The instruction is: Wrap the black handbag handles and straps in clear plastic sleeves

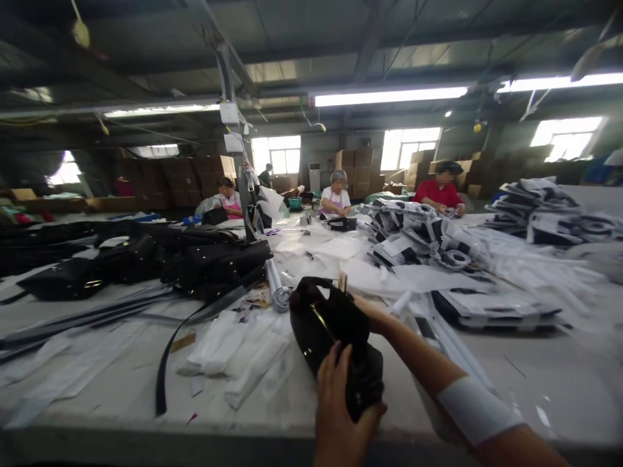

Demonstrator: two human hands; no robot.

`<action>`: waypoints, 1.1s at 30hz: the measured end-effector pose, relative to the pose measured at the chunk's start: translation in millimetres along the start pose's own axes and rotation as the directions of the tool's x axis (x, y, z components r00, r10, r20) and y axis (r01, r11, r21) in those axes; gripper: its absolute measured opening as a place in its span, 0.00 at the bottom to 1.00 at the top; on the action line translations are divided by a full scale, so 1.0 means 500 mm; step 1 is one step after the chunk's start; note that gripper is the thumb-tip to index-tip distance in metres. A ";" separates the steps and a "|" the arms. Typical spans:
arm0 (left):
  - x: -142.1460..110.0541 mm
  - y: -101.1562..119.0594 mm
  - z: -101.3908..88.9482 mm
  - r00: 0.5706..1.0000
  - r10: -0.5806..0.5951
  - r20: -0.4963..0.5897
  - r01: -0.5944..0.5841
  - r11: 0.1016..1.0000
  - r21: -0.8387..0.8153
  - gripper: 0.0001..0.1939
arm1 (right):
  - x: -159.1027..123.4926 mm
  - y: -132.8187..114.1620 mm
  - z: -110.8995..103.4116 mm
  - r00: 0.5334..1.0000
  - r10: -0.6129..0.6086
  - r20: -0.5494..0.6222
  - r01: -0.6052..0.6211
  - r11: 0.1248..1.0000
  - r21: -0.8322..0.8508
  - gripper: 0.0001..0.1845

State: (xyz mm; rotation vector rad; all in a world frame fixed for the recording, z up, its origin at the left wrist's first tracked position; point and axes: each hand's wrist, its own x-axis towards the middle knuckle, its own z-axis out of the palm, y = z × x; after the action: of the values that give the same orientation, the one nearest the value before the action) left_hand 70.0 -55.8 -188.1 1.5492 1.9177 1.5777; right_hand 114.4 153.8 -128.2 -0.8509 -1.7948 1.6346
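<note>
A black handbag [311,337] with gold-coloured fittings and a looped handle is tilted above the front of the table. My left hand [335,395] grips its lower end, fingers laid across the near face and thumb around the bottom corner. On the bag's far right side, my right hand [368,312] holds it near the top. The fingers of that hand are mostly hidden behind the bag. A small tan tag [342,281] sticks up beside the handle. White wrapping sheets [219,344] lie just left of the bag.
Black bags [214,266] and long straps [97,314] cover the left side of the white table [549,383]. Wrapped pieces [413,227] are heaped at the right, near a flat stack [496,308]. A metal post [238,143] rises mid-left. Several people work across the table.
</note>
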 end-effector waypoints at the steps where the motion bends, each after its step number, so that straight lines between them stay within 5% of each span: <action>1: 0.000 -0.008 0.005 0.996 0.016 0.087 -0.018 1.000 0.023 0.41 | -0.001 0.008 -0.006 0.999 0.047 0.022 -0.046 0.999 -0.021 0.12; 5: 0.055 -0.028 -0.038 0.959 0.160 0.232 -0.173 0.984 0.035 0.26 | -0.062 0.032 -0.041 0.997 0.078 -0.029 -0.078 0.996 -0.032 0.24; 9: 0.153 -0.039 -0.114 0.882 0.353 0.311 -0.420 0.889 0.183 0.17 | -0.206 0.056 -0.049 0.982 -0.032 -0.185 0.026 0.999 -0.035 0.36; 13: 0.221 -0.056 -0.166 0.689 0.418 0.592 -0.593 0.795 0.129 0.20 | -0.340 0.096 0.011 0.946 -0.241 -0.218 0.185 0.951 -0.248 0.33; 15: 0.237 -0.072 -0.184 0.560 0.477 0.678 -0.676 0.735 0.042 0.27 | -0.373 0.121 0.054 0.930 -0.279 -0.240 0.177 0.912 -0.371 0.41; 17: 0.245 -0.093 -0.193 0.488 0.528 0.695 -0.751 0.660 0.027 0.28 | -0.380 0.143 0.092 0.907 -0.291 -0.304 0.117 0.868 -0.483 0.47; 22: 0.243 -0.128 -0.168 0.586 0.553 0.592 -0.771 0.606 0.197 0.08 | -0.339 0.159 0.114 0.884 -0.247 -0.397 -0.006 0.843 -0.537 0.41; 28: 0.199 -0.077 -0.091 0.688 0.570 0.449 -0.713 0.647 0.272 0.09 | -0.304 0.119 0.014 0.824 -0.215 -0.524 -0.120 0.838 -0.533 0.30; 33: 0.106 -0.047 -0.017 0.687 0.587 0.428 -0.718 0.640 0.274 0.05 | -0.279 0.145 -0.051 0.831 -0.229 -0.507 -0.157 0.777 -0.609 0.29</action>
State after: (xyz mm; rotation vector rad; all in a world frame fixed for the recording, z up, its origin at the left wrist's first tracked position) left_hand 28.1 -15.4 -180.9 2.7566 1.6589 1.0094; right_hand 229.1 67.1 -196.2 -1.4016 -1.8859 0.5859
